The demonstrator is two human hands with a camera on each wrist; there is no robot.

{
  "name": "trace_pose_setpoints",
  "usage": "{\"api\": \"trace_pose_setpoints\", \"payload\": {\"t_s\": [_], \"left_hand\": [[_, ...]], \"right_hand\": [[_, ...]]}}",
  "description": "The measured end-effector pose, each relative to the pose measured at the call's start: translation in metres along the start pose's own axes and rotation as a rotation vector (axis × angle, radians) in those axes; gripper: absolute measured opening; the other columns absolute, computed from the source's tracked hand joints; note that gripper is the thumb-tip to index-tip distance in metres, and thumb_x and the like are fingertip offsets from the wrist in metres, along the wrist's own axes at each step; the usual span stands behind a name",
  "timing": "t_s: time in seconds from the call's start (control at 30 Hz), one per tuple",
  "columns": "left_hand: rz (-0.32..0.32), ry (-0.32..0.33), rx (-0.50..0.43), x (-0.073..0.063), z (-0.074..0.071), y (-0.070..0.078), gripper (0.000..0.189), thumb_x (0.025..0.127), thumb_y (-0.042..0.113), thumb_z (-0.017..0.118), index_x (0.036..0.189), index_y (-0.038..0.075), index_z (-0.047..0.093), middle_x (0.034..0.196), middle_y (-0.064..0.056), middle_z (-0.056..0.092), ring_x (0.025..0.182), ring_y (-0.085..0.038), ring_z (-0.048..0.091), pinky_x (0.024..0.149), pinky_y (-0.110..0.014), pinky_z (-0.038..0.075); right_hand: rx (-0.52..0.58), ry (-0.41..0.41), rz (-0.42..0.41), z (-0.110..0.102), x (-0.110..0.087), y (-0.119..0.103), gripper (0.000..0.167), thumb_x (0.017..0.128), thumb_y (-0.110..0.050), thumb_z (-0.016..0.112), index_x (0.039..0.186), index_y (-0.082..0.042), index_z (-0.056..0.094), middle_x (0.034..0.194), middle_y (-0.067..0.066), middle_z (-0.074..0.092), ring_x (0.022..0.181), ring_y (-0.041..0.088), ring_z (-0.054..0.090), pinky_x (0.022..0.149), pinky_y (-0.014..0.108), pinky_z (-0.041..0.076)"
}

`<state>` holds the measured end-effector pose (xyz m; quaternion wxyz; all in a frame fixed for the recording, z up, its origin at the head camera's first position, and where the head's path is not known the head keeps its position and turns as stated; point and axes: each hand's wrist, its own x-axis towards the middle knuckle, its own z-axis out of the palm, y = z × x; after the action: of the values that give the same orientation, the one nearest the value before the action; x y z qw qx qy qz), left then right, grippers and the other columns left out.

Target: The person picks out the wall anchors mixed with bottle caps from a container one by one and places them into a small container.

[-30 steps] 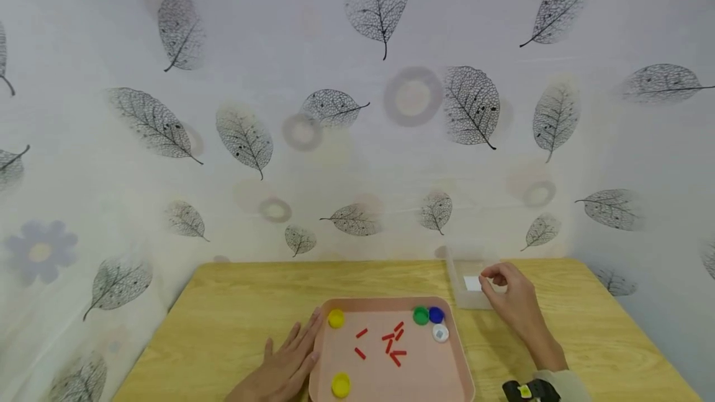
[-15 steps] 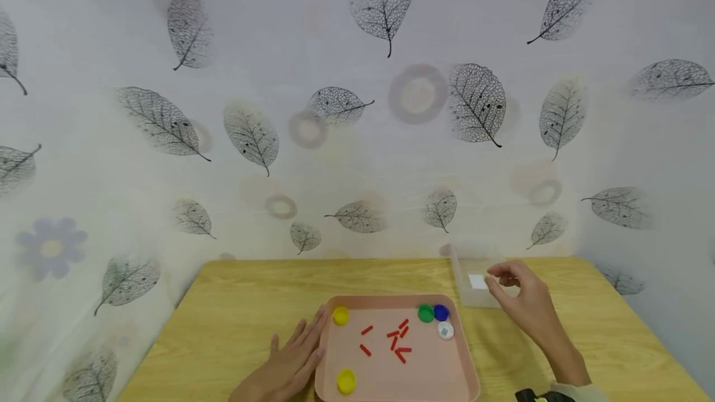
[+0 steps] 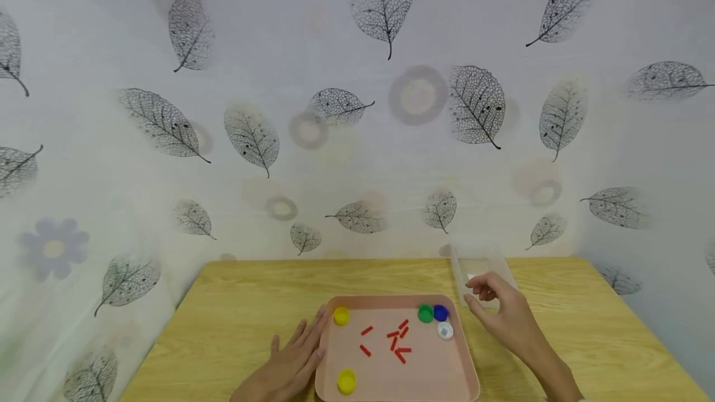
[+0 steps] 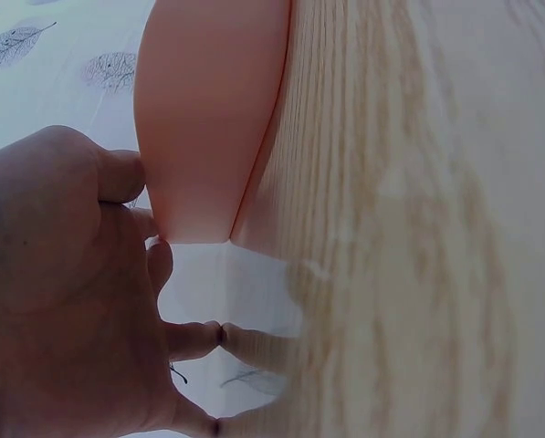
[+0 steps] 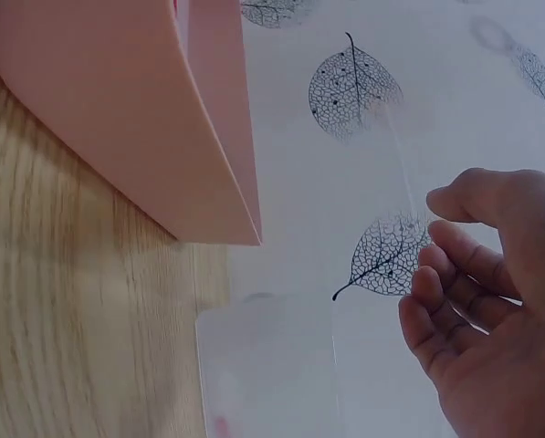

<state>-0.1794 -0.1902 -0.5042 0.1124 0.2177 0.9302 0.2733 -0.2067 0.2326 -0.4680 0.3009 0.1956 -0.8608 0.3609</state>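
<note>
My left hand (image 3: 285,361) lies with straight fingers along the left side of a pink tray (image 3: 371,386), fingertips right at its wall. Raised past the tray's right rim, my right hand (image 3: 505,318) overlaps a clear plastic box (image 3: 460,281). Its thumb and loosely bent fingers stand apart, with nothing between them in the right wrist view. In the tray are two yellow caps, one far left (image 3: 341,316) and one near left (image 3: 346,381). A green cap (image 3: 426,313), a blue cap (image 3: 440,312) and a white cap (image 3: 445,330) cluster at the far right corner.
Several short red sticks (image 3: 365,350) lie scattered over the tray's middle. Tray and box stand on a wood-grain table (image 3: 262,290). A leaf-patterned curtain (image 3: 357,160) hangs behind the table and at both sides.
My right hand has come left and nearer, from the box's right part toward the tray, covering most of the white piece in the box. The left hand stays at the tray wall.
</note>
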Motion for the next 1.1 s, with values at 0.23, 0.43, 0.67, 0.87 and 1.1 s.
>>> {"api": "trace_pose_setpoints", "payload": {"t_s": [0.23,0.43,0.67,0.87,1.1], "left_hand": [[-0.006,0.003,0.005,0.0,0.002,-0.002,0.061,0.113,0.045,0.027,0.167,0.025,0.009,0.172,0.001,0.007,0.152,-0.047,0.019,0.097,-0.09,0.0],[-0.014,0.012,0.02,-0.001,0.002,0.0,0.061,0.112,0.045,0.028,0.167,0.024,0.013,0.172,0.002,0.008,0.152,-0.046,0.02,0.098,-0.09,0.0],[-0.033,0.002,0.02,0.0,0.0,0.001,0.061,0.112,0.048,0.027,0.167,0.024,0.013,0.172,0.003,0.008,0.153,-0.045,0.019,0.099,-0.089,-0.001],[-0.041,-0.008,0.019,0.002,0.0,0.001,0.062,0.112,0.049,0.026,0.167,0.027,0.011,0.172,0.004,0.006,0.153,-0.044,0.017,0.099,-0.089,-0.003],[-0.038,-0.014,0.018,0.001,0.001,0.001,0.062,0.112,0.05,0.025,0.167,0.028,0.008,0.172,0.006,0.003,0.154,-0.044,0.015,0.1,-0.088,-0.003]], "right_hand": [[0.046,-0.02,-0.047,0.01,-0.003,-0.013,0.034,0.077,0.011,0.081,0.101,-0.009,0.067,0.088,-0.002,0.065,0.076,0.011,0.058,0.071,0.016,0.05],[0.077,-0.061,-0.049,0.023,-0.008,-0.023,0.034,0.079,0.007,0.082,0.101,-0.014,0.067,0.088,-0.008,0.064,0.076,0.01,0.058,0.069,0.019,0.05],[0.197,-0.138,-0.021,0.04,-0.014,-0.029,0.035,0.081,0.007,0.082,0.1,-0.016,0.065,0.088,-0.011,0.061,0.074,0.012,0.058,0.064,0.028,0.054],[0.263,-0.161,-0.066,0.055,-0.021,-0.031,0.035,0.082,0.009,0.08,0.101,-0.015,0.064,0.089,-0.007,0.06,0.071,0.015,0.056,0.06,0.028,0.053],[0.331,-0.221,-0.025,0.066,-0.03,-0.034,0.023,0.086,0.006,0.078,0.099,-0.007,0.065,0.089,-0.001,0.062,0.074,0.006,0.056,0.063,0.024,0.053]]}}
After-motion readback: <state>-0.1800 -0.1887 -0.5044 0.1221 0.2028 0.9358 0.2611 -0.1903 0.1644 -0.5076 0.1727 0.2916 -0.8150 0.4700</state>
